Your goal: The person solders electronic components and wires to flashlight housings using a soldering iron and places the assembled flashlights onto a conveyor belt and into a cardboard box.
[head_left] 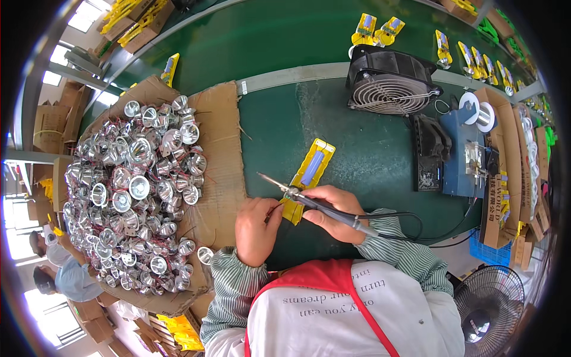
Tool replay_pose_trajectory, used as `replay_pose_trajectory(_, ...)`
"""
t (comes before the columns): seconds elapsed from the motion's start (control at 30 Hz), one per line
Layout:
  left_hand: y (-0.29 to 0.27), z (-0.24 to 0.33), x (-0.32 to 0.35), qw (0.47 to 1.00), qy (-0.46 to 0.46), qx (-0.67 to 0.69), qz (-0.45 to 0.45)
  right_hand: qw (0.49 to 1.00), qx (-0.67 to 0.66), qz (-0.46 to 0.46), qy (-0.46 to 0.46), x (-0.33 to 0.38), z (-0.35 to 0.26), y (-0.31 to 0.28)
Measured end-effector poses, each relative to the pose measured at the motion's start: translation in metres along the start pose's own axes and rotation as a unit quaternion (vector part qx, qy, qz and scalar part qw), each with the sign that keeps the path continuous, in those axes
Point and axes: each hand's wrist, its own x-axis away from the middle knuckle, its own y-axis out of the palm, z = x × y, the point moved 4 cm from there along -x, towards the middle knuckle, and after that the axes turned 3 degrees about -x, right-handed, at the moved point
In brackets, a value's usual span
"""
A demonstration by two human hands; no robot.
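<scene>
A soldering iron (313, 204) lies across my right hand (342, 213), whose fingers are closed round its grey handle. The iron's metal tip points to the far left, over the table. Under it is a yellow plastic casing (321, 149) with a blue cylindrical battery (312, 168) inside. A small part near the casing's middle is partly covered by the iron. Close against the casing's near left side, my left hand (257, 229) is closed in a pinch. Something thin and dark reddish shows at its fingertips, too small to name.
Left of my hands, a heap of silver reflector cups (140, 187) with red wires lies on cardboard (223, 160). A black fan (392, 83), a blue machine (461, 154) and solder spools (485, 116) stand at the right. Yellow casings (443, 47) sit on the far green surface.
</scene>
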Motion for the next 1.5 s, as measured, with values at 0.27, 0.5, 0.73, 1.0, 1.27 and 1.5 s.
replay_pose_trajectory(0.27, 0.007, 0.005, -0.001, 0.999, 0.045, -0.010, 0.022, 0.998, -0.019, 0.058, 0.021, 0.029, -0.047, -0.046)
replay_pose_trajectory(0.5, 0.011, 0.003, 0.002, 1.000, 0.021, -0.016, 0.005, 0.993, -0.037, 0.074, 0.088, 0.043, -0.031, -0.051)
replay_pose_trajectory(0.73, 0.010, 0.002, 0.002, 1.000, 0.006, -0.009, -0.011, 0.982, -0.083, 0.078, 0.151, 0.039, -0.018, -0.043)
replay_pose_trajectory(1.0, 0.009, 0.001, 0.001, 1.000, 0.011, -0.003, -0.014, 0.979, -0.100, 0.066, 0.163, 0.036, -0.011, -0.042)
replay_pose_trajectory(1.27, 0.010, 0.000, 0.001, 1.000, 0.007, -0.002, -0.022, 0.981, -0.089, 0.080, 0.150, 0.035, -0.019, -0.045)
replay_pose_trajectory(1.5, 0.009, 0.001, 0.002, 1.000, -0.002, 0.008, -0.017, 0.988, -0.041, 0.078, 0.123, 0.039, -0.026, -0.056)
